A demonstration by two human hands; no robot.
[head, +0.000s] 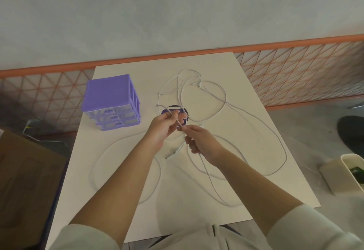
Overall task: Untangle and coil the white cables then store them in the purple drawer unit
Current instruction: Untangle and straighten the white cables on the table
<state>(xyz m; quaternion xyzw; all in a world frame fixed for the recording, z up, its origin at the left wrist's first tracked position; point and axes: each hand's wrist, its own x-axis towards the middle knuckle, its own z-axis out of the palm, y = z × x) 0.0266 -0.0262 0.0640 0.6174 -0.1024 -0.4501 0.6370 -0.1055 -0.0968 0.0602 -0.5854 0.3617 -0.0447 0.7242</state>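
Above table [226, 96], L hand [162, 126] & R hand [198, 138] both pinch white cable [178, 122].

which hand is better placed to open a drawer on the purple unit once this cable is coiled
Left, probably. The purple drawer unit stands on the left side of the table, nearer the left hand than the right hand. Both hands now pinch the white cable, so one must let go first.

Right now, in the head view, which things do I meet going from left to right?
Brown cardboard box → purple plastic drawer unit → left hand → right hand → cream plastic bin.
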